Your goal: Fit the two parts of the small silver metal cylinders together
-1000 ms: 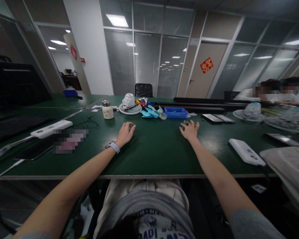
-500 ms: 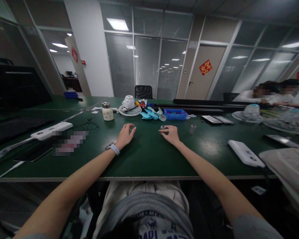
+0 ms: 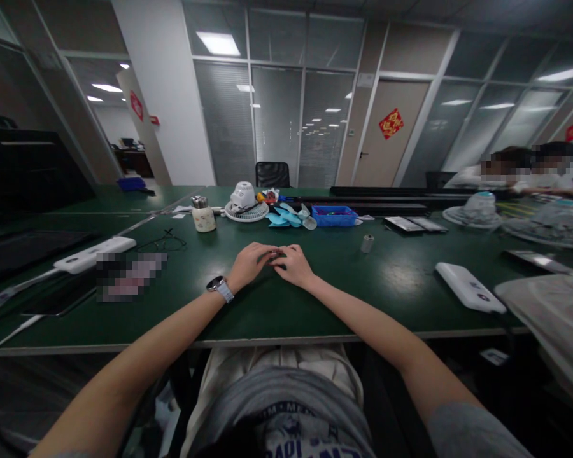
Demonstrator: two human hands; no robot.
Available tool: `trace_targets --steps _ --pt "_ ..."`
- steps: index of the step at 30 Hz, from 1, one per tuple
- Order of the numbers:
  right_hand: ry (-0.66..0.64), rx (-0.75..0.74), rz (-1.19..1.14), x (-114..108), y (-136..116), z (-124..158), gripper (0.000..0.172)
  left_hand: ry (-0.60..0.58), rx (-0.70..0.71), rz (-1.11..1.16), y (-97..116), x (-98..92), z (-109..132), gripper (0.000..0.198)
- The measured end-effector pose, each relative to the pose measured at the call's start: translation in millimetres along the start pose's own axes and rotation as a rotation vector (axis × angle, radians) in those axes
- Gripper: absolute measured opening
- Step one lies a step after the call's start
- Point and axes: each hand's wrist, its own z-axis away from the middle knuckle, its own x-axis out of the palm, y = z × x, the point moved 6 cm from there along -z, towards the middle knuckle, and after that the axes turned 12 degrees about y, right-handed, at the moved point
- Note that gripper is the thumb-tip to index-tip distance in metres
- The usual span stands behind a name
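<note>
Over the middle of the green table, my left hand [image 3: 251,264] and my right hand [image 3: 294,264] meet with fingertips touching. Between them is a small round metal part [image 3: 274,252], mostly hidden by the fingers. Both hands are closed around it in a pinch. A watch is on my left wrist. To the right of my right hand, a small silver metal cylinder [image 3: 367,243], like a little motor, stands on the table. Beyond the hands lie light blue fan blades [image 3: 286,217].
Farther back are a white fan body with its grille [image 3: 246,212], a cream flask [image 3: 204,217] and a blue tray [image 3: 334,217]. White power banks [image 3: 470,289] lie at either side, with phones and cables at left. Other people sit at the far right.
My right hand has moved left with the small round metal part. My left hand has shifted slightly right, and its fingers have closed at the part. The view has turned slightly.
</note>
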Motion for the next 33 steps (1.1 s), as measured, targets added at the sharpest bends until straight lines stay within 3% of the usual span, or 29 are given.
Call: trace_targets --steps 11,17,22,28,33 --pt "0.06 0.035 -0.068 -5 -1 1 0.023 0.215 -0.055 -0.019 2 -15.7 -4 0.015" --pt "0.071 0.006 -0.005 -3 3 2 0.02 0.138 -0.045 0.021 3 -13.5 -3 0.031" --pt "0.069 -0.034 0.039 -2 3 3 0.018 0.12 -0.078 0.041 5 -11.9 -4 0.028" --pt "0.057 -0.071 0.035 -4 -1 3 0.019 0.169 -0.148 0.061 -3 -13.6 -4 0.026" --pt "0.039 -0.061 0.026 -4 -2 4 0.02 0.229 -0.135 0.089 2 -14.1 -3 0.017"
